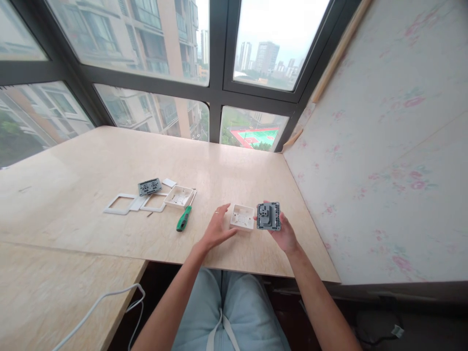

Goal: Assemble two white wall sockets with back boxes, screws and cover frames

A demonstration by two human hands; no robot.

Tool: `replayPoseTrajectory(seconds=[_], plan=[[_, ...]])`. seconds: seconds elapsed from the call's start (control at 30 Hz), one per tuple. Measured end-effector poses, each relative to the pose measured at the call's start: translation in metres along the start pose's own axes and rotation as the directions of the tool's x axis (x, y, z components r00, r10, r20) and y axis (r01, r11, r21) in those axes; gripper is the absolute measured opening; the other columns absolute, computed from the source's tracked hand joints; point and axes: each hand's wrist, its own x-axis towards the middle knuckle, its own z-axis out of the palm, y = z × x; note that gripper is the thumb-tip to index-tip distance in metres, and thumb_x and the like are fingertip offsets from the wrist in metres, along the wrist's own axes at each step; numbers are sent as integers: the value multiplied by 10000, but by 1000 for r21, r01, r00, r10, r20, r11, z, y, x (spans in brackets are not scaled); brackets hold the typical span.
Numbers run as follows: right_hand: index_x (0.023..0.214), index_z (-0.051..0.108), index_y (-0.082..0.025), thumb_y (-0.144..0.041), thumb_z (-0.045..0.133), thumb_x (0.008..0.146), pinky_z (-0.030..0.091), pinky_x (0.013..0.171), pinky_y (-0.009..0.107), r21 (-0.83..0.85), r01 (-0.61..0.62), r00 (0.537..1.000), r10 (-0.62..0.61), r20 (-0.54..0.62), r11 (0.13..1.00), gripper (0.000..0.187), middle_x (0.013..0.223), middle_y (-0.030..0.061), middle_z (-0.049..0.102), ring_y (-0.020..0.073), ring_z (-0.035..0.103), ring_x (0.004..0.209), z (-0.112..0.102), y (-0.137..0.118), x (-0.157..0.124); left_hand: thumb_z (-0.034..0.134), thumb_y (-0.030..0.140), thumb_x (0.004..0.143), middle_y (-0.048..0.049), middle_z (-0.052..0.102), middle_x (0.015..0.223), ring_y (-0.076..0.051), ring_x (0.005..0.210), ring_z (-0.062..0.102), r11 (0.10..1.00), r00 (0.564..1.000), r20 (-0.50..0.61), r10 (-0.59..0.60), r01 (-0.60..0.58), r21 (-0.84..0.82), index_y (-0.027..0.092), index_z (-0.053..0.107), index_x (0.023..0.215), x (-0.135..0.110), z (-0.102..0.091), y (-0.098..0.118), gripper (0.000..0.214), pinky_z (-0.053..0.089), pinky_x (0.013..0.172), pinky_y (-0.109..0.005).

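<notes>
My right hand grips a grey socket module, its ribbed back turned up towards me. To its left a white square mounting box rests on the table with its hollow side up. My left hand is beside that box, fingers and thumb spread apart around its left edge. Whether the fingertips touch the box I cannot tell. Further left lies a screwdriver with a green handle, its shaft against a second white mounting box.
Left of the screwdriver are two white frames, another grey module, a small white plate and a small screw. A floral wall bounds the table on the right, windows behind. A white cable hangs at lower left.
</notes>
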Motion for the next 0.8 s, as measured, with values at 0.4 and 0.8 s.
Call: replayPoseTrajectory(seconds=[0.4, 0.8], plan=[[1202, 598, -231, -608, 568, 849, 558, 699, 366, -424, 8, 997, -42, -70, 906, 517, 1145, 85, 670, 216, 680, 816, -3, -16, 18, 828, 354, 642, -183, 461, 1442, -365, 1326, 439, 991, 986, 164, 17, -38, 125, 199, 304, 1485, 19, 11, -4, 1005, 353, 1092, -523], [1136, 604, -189, -608, 552, 857, 509, 707, 386, -991, -53, 998, -26, -50, -125, 506, 1135, 156, 591, 296, 663, 901, 64, -14, 27, 805, 410, 686, -181, 486, 1409, -347, 1296, 473, 996, 999, 46, -19, 15, 90, 198, 249, 1493, -9, 31, 6, 1003, 372, 1079, -520]])
